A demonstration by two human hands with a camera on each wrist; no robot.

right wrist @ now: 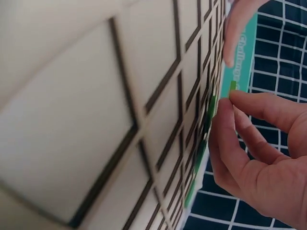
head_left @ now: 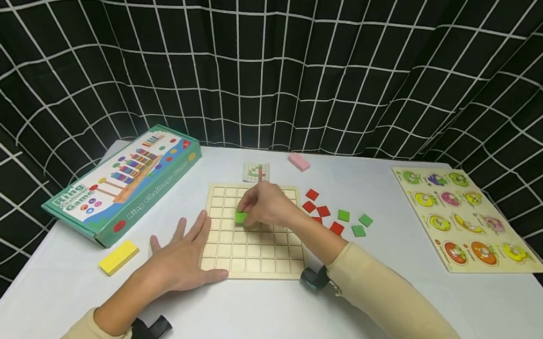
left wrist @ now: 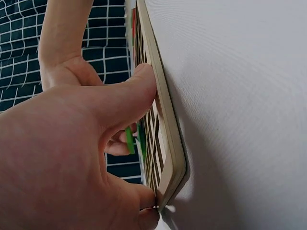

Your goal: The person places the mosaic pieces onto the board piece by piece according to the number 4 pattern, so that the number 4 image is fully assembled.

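A wooden grid board [head_left: 264, 255] lies on the white table in front of me. My right hand [head_left: 261, 205] hovers over its left-middle squares and pinches a green square tile [head_left: 240, 217] at the board's surface; the tile's edge shows between the fingertips [right wrist: 229, 93] in the right wrist view. My left hand [head_left: 185, 256] lies flat on the table with straight fingers, its thumb [left wrist: 136, 91] pressed against the board's left edge [left wrist: 165, 120]. Loose red tiles [head_left: 322, 210] and green tiles [head_left: 358, 230] lie right of the board.
A green "Ring Challenge Game" box [head_left: 127, 181] sits at left, with a yellow block [head_left: 119, 257] near it. A pattern card [head_left: 256, 172] and pink block [head_left: 298, 161] lie behind the board. A fruit peg puzzle [head_left: 466, 219] lies at far right.
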